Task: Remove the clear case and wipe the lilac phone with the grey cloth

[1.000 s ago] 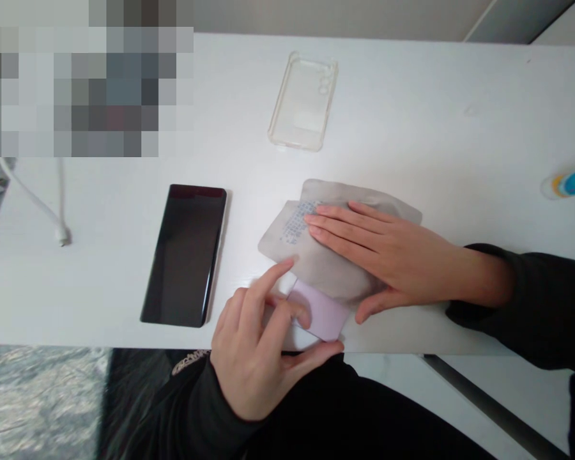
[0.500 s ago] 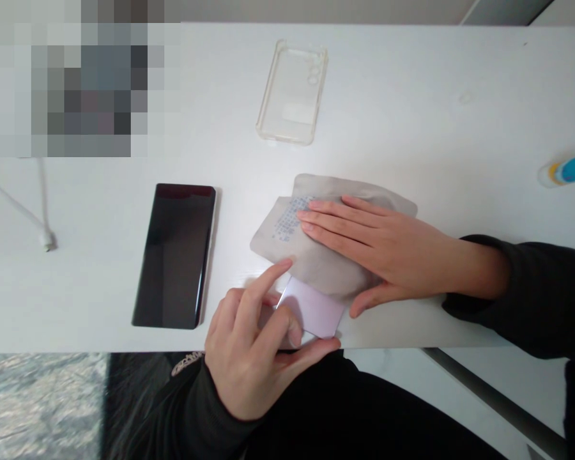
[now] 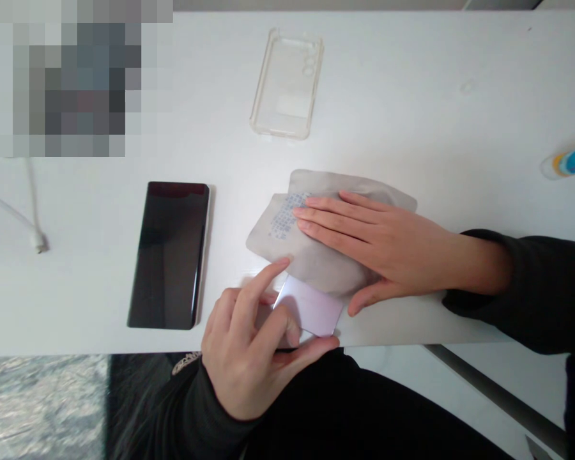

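My right hand (image 3: pixel 383 246) lies flat, fingers together, on a grey cleaning cloth (image 3: pixel 316 265) with blue print, pressing it onto a lilac phone (image 3: pixel 311 310) that is mostly hidden under the cloth. My left hand (image 3: pixel 253 348) grips the near end of that lilac phone at the table's front edge, thumb along its bottom and forefinger pointing at the cloth. A black phone (image 3: pixel 170 254) lies screen up to the left, apart from both hands.
A clear phone case (image 3: pixel 287 83) lies at the back of the white table (image 3: pixel 412 115). A white cable end (image 3: pixel 36 239) sits at the left. A blue and yellow bottle (image 3: pixel 568 163) pokes in at the right edge.
The lilac phone's near end has turned slightly under my left hand, and the cloth with my right hand on it has slid a little leftward. The view has drifted.
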Demonstrator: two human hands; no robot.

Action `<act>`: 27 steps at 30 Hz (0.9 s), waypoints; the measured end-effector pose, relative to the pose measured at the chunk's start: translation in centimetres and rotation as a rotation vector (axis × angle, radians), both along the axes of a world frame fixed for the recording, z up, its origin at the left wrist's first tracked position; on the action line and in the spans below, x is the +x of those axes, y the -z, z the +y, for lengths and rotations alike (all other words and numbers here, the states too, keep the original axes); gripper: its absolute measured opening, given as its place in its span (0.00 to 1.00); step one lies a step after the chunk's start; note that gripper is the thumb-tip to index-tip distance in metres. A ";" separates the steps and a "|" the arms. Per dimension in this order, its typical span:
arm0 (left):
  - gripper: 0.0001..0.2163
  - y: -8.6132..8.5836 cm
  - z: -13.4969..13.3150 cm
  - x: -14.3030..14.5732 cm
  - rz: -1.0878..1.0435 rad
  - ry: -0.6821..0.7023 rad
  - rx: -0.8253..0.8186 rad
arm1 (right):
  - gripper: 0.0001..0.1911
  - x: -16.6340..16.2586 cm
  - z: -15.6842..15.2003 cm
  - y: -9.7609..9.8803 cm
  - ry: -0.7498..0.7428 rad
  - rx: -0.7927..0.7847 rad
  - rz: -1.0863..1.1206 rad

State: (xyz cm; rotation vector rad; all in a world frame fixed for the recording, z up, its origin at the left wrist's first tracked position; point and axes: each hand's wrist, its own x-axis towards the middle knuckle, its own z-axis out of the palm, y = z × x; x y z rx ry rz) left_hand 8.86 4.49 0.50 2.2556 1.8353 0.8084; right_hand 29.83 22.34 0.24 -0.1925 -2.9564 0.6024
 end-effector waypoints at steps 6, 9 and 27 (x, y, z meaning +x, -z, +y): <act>0.22 -0.1 0.2 0.0 -0.023 -0.034 -0.019 | 0.53 -0.1 -2.5 -0.3 -0.021 0.000 0.021; 0.21 -0.1 0.3 0.2 -0.074 -0.108 -0.021 | 0.55 0.0 -4.2 -0.6 -0.184 -0.023 0.031; 0.39 0.2 -0.1 0.0 -0.014 -0.120 0.048 | 0.52 0.0 -3.3 -0.4 0.003 -0.057 0.037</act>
